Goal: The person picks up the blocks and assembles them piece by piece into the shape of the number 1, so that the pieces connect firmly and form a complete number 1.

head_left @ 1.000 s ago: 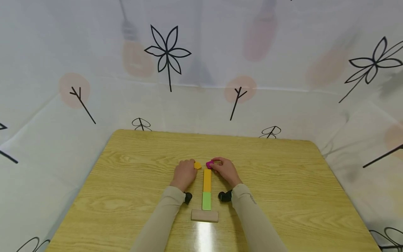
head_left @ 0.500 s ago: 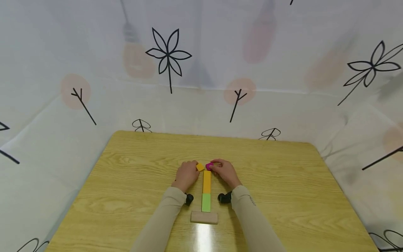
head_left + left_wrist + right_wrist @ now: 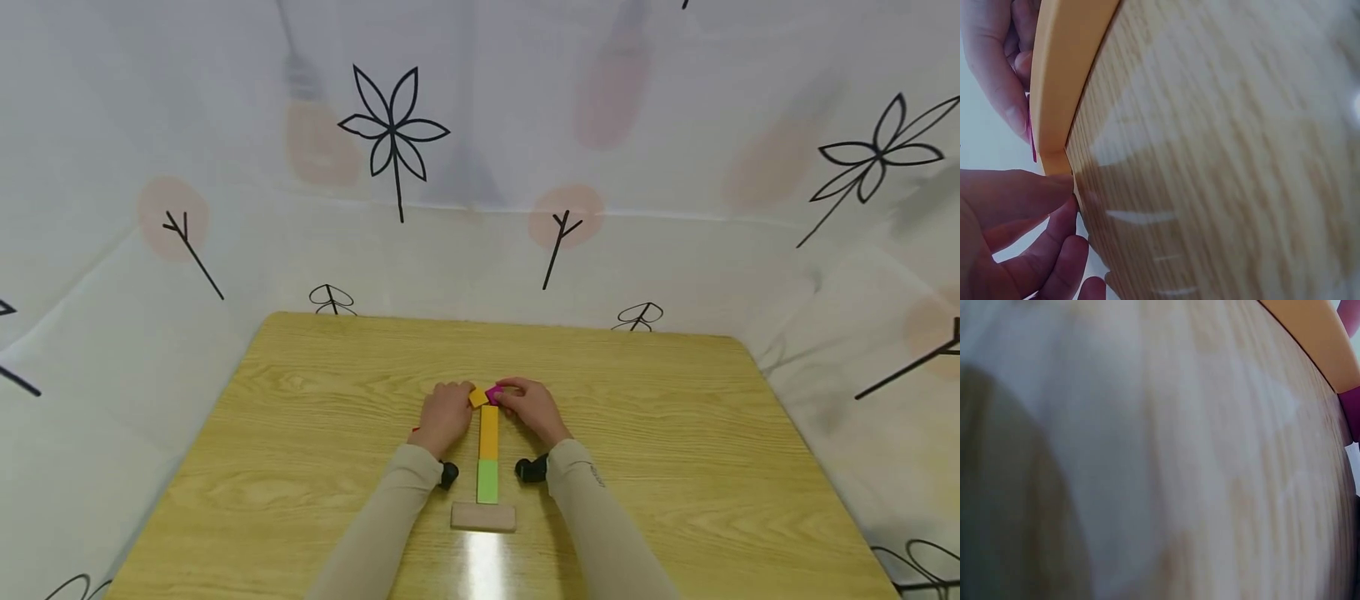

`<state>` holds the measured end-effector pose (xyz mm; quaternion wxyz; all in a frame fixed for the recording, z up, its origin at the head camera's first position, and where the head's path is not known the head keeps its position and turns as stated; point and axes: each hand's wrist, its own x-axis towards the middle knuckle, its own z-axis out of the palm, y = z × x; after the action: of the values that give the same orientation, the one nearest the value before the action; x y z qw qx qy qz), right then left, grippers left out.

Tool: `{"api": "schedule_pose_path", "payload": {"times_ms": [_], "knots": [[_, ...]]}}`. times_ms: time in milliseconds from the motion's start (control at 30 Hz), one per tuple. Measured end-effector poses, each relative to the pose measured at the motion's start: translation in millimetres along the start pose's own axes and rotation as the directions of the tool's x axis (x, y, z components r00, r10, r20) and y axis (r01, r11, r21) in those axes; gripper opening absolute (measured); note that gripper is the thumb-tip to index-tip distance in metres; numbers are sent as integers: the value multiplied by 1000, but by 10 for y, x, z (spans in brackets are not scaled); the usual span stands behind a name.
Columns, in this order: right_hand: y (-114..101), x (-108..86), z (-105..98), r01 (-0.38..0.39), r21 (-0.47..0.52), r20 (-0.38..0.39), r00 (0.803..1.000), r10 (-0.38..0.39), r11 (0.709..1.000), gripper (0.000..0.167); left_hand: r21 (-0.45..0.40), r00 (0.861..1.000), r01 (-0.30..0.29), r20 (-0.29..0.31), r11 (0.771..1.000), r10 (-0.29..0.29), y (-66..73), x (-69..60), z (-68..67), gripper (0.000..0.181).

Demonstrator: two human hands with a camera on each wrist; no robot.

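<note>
Toward wood-grain worktop's [image 3: 660, 433] far edge
Square orange block [image 3: 478, 398] pinched by left hand [image 3: 444, 419], magenta block [image 3: 492, 393] by right hand [image 3: 532, 410], seemingly for precision.

Our head view looked forward and down; both wrist views, close along the table [image 3: 645, 400], shared the orange bar [image 3: 1063, 75].

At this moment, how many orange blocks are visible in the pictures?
2: the small orange block, pinched by the left hand, and the long orange block, next to the green block. The left hand may hide more.
</note>
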<state>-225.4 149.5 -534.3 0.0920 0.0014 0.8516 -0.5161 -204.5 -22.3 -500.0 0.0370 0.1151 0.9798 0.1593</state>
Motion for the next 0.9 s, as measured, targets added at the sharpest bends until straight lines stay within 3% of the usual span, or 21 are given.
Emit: {"api": "schedule_pose_path", "payload": {"times_ms": [733, 900], "knots": [[-14, -9, 14, 1, -5, -3, 1000, -1, 1000, 33, -20, 1000, 23, -18, 1000, -23, -14, -15, 66, 32], [-13, -2, 3, 4, -11, -6, 1000, -4, 1000, 35, -27, 1000, 25, 0, 999, -25, -5, -13, 60, 34]]}}
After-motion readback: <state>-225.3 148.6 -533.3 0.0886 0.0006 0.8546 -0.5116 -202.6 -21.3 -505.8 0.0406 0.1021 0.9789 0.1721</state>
